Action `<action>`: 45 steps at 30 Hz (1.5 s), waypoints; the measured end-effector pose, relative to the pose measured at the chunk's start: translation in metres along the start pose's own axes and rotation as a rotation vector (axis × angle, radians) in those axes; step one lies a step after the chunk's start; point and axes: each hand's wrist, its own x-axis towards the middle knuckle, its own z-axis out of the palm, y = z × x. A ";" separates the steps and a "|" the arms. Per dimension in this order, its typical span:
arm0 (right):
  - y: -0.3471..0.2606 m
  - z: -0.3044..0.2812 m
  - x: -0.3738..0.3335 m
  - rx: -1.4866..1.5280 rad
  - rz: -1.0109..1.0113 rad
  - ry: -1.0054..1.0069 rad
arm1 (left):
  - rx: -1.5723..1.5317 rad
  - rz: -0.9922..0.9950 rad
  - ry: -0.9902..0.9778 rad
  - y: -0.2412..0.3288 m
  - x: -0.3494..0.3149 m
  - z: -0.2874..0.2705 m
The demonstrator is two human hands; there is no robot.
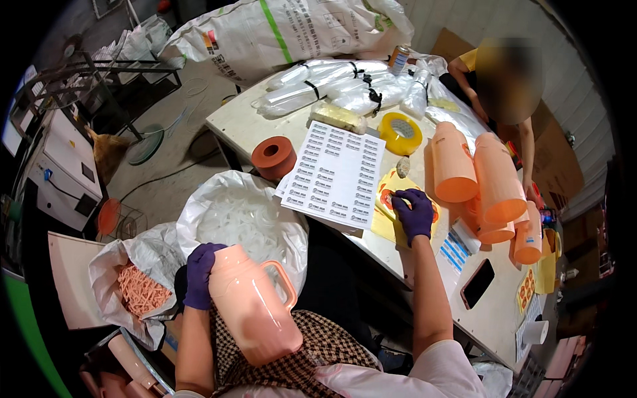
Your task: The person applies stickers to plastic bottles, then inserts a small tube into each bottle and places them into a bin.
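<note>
In my purple-gloved left hand (202,273) is a peach plastic jug body (249,302) with a loop handle, tilted over my lap. The fingers wrap its narrower upper end. My right hand (413,212), also gloved in purple, is over a yellow sheet of round red stickers (381,225) on the table. Its fingertips pinch at a round sticker (387,197); the fingers partly hide it. Left of that sheet lies a white sheet of printed labels (335,172). Several peach jug bodies (453,166) stand and lie to the right of my right hand.
On the table (245,123) are a yellow tape roll (399,132), a red-brown roll (273,156), bundled clear bags (292,99) and a phone (477,284). An open white sack (192,205) and a sack of peach scraps (139,292) stand left. Another person (507,86) sits at the far right.
</note>
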 end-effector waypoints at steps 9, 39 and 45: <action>0.091 -0.044 0.014 1.273 0.491 -0.596 | 0.157 -0.181 -0.019 0.012 0.007 0.016; -0.189 -0.017 -0.107 0.802 0.162 -0.920 | 0.098 -0.116 0.075 0.024 -0.011 0.012; -0.232 0.032 -0.157 0.746 0.134 -1.200 | -0.034 -0.139 0.086 0.017 -0.013 0.014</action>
